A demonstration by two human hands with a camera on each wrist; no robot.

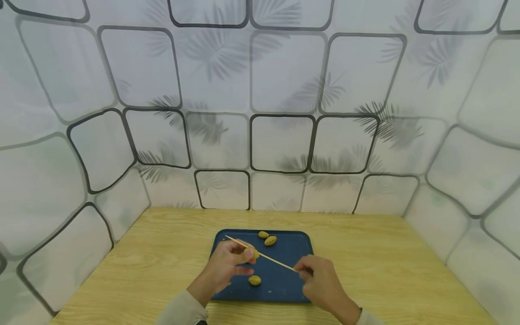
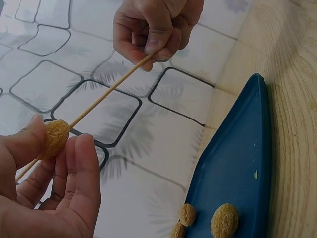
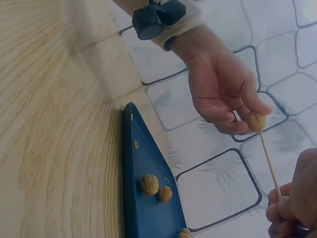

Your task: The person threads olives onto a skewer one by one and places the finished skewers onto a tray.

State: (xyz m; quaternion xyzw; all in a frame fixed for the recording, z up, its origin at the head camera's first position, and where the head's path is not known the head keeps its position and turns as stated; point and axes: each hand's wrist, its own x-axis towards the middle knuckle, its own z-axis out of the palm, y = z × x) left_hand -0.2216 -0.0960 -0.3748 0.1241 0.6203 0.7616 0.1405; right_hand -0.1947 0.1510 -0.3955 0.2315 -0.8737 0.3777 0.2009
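A thin bamboo skewer [image 1: 276,261] slants above the blue tray [image 1: 280,280]. It appears to run through a wrinkled, yellow-brown oval fruit [image 2: 56,139], with a length showing on either side. My left hand [image 1: 227,262] pinches this fruit between thumb and fingers. The right hand [image 1: 321,280] grips the skewer near its other end, fingers curled round it; in the left wrist view the right hand [image 2: 158,29] shows its thumb pressed on the stick. On the tray lie more such fruits: a pair near the far edge, including one fruit [image 1: 270,240], and another fruit [image 1: 254,280] at the front.
The tray rests on a light wood-grain table [image 1: 373,262]. Small crumbs lie on it. Pale patterned curtain-like sheets [image 1: 280,140] stand behind and on both sides of the table. A dark watch [image 3: 153,21] is on the left wrist.
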